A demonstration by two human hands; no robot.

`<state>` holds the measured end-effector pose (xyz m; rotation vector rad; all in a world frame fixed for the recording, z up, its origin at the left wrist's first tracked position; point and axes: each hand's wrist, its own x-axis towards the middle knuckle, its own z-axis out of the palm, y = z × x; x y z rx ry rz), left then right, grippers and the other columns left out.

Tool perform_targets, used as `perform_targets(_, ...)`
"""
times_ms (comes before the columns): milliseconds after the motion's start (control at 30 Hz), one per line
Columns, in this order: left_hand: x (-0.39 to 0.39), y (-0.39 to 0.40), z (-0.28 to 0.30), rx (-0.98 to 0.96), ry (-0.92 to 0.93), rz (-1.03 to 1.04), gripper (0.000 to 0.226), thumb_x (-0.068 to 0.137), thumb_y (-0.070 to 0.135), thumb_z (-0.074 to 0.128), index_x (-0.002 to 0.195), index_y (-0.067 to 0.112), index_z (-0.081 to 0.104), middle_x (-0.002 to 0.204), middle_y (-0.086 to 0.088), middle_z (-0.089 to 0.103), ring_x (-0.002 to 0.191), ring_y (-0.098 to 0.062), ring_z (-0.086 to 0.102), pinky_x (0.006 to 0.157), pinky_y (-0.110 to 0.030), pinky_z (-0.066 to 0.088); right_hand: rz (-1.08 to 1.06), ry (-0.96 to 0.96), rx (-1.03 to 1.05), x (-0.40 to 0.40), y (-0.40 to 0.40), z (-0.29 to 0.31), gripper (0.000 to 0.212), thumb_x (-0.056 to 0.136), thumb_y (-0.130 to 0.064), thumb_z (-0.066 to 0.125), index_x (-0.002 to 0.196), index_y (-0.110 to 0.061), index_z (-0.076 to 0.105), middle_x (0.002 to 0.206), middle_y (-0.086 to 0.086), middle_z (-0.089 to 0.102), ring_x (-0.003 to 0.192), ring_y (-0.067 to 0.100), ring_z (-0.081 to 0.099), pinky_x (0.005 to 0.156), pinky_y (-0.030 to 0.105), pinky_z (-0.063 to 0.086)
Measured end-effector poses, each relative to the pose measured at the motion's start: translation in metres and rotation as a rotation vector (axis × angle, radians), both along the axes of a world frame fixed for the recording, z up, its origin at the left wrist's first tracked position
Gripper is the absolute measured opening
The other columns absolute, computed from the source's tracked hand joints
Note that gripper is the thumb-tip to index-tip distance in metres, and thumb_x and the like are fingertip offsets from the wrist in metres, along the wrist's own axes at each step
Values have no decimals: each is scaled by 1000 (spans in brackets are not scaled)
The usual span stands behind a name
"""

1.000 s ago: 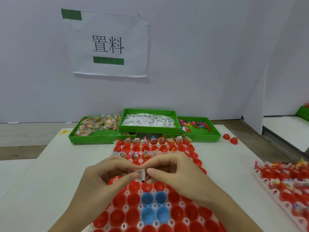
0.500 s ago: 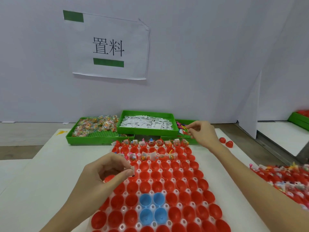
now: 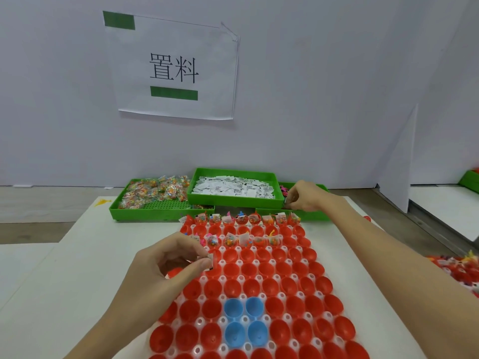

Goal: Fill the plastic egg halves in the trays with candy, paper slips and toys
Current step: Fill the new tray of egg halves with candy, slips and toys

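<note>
1. Egg halves [image 3: 261, 281], red with four blue ones [image 3: 245, 322] among them, sit open side up in a clear tray [image 3: 199, 322] at the middle of the white bench [image 3: 64, 268]. The two far rows hold candy, slips and toys; the nearer rows show bare cups. The tray's near end is cut off by the lower frame edge.
2. Left hand [image 3: 166, 268]: hovers over the tray's left side, thumb and forefinger pinching a small white paper slip [image 3: 210, 260]. The print on the slip is too small to read. The hand hides several cups beneath it.
3. Candy bin [image 3: 155, 207], green, far left of the bench: holds clear packets of coloured sweets [image 3: 155, 190]. Its right corner lies under the slip bin.
4. Slip bin [image 3: 233, 200], green, centre rear: filled with white printed slips [image 3: 233, 186], resting partly on both neighbouring bins.
5. Toy bin [image 3: 311, 216], green, right rear: mostly hidden by the slip bin and the right hand; a few pink pieces [image 3: 282, 189] show.
6. Right hand [image 3: 305, 196]: reached into the toy bin, fingers curled downward. What its grip holds, if anything, cannot be made out.
7. Wall sign [image 3: 176, 68]: white sheet with two characters and green bars, one corner folded.
8. Second filled tray [image 3: 456, 270], right bench edge: cut off by the frame and by the right forearm.
</note>
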<state>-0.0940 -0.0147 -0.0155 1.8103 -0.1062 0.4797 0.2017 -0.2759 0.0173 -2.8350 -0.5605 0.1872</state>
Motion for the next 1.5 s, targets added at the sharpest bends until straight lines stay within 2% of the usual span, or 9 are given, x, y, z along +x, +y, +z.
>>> perform_targets(167,-1,1,1,-7,-6,5,15,76,28,82,90,24,77,89,-3,78,84,-22,76,78,-28,61,-122,-144,186,-3,-7,-9,14,98,-12,65,103,-7,78,89,3,72,71,10,62,58,18,44)
perform_targets(300,0,1,2,17,-7,15,15,76,27,83,90,25,78,89,-2,78,85,-21,76,78,-28,61,-166,-181,541,-25,-19,-13,9,97,-19,69,96,-15,76,83,-2,73,79,11,69,71,24,54)
perform_targets(433,-1,-2,3,-27,2,3,16,75,23,86,89,24,79,87,-4,79,81,-21,76,75,-23,61,-153,-119,894,-67,-21,-7,6,95,-20,71,94,-17,76,80,-3,76,71,1,69,67,22,51)
perform_targets(533,-2,-7,1,-56,9,-19,16,74,19,87,88,22,79,86,-7,79,80,-21,76,73,-21,60,-84,-33,1038,-113,-12,-1,6,94,-16,71,97,-13,77,82,3,77,75,12,71,69,24,56)
perform_targets(700,-6,-14,1,-72,-8,-57,20,75,23,88,93,20,79,85,-8,79,79,-21,77,74,-21,60,207,124,981,-194,17,2,5,93,-20,74,94,-20,78,88,2,77,77,15,73,73,23,58)
perform_targets(833,-8,-20,-1,-30,-69,-111,25,78,34,88,98,21,79,90,-10,77,83,-28,76,77,-28,61,360,177,952,-226,39,1,3,94,-17,74,93,-16,77,87,4,76,77,19,73,76,38,63)
perform_targets(1167,-8,-25,-4,143,-186,11,21,78,39,84,96,31,79,89,4,77,83,-19,75,74,-25,60,363,210,978,-231,35,-7,4,94,-13,73,97,-13,77,87,3,77,83,21,76,83,38,63)
perform_targets(1333,-7,-33,1,57,-183,51,27,66,23,95,89,28,81,84,-2,77,79,-19,75,72,-21,59,420,346,1038,-227,23,-2,16,87,-15,82,101,-10,75,96,4,78,91,18,76,86,27,60)
perform_targets(1500,2,-50,11,-57,-145,-6,17,71,15,87,86,20,82,83,-6,79,77,-20,76,72,-20,60,400,411,1077,-216,10,5,21,84,-7,83,104,-8,75,98,8,78,94,22,76,88,28,59)
